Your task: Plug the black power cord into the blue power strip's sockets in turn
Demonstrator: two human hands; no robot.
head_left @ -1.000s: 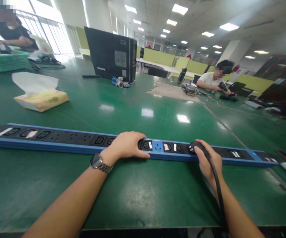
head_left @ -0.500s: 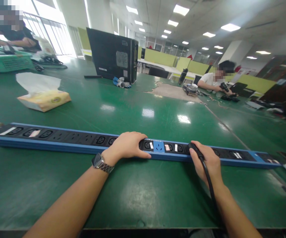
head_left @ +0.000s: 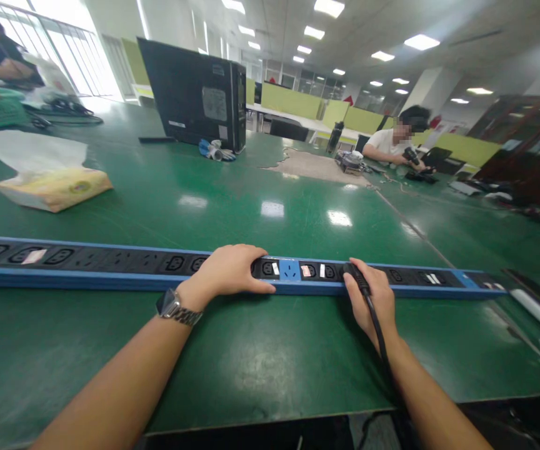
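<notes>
Strip, handling: we judge the power strip [head_left: 293, 288] stiff and fairly weighty for its length, likely to swing or slide if pushed at one end; its smooth rails could slip on the glossy table [head_left: 255, 369].
Strip, hold: best taken across its width, thumb on the near rail and fingers over the far one, close to the socket being worked.
Plug, handling: the plug [head_left: 357, 277] looks small, hard and light; we would pinch its moulded body, not the cord [head_left: 379, 331], which seems bendy yet springy enough to tug.
Strip, looks: long, narrow, blue rails along a black face; mixed socket shapes in a row, a blue socket [head_left: 290, 270] near mid-length, white and pinkish stickers here and there.
Plug, looks: black, ribbed towards the cord.
Strip, place: flat on the green table, running crosswise before us, its left end out of view.
Left hand: our left hand [head_left: 227, 269] straddles the strip, thumb and fingers clasping its two sides.
Right hand: our right hand [head_left: 377, 299] pinches the plug against the strip's face, right of the blue socket; how deep the pins sit, we cannot tell.
</notes>
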